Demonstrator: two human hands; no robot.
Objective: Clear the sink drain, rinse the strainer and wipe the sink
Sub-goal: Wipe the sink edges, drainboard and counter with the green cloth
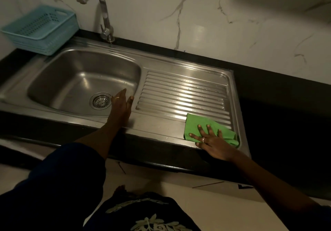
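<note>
A steel sink with a ribbed drainboard is set in a black counter. A round strainer sits in the drain at the basin's bottom. My left hand hovers over the basin's right edge, just right of the strainer, fingers straight and holding nothing. My right hand lies flat, fingers spread, on a green cloth at the drainboard's near right corner, pressing it to the steel.
A curved tap stands behind the basin. A light blue plastic basket sits on the counter at the back left. Black counter extends to the right, and a marble-patterned wall rises behind.
</note>
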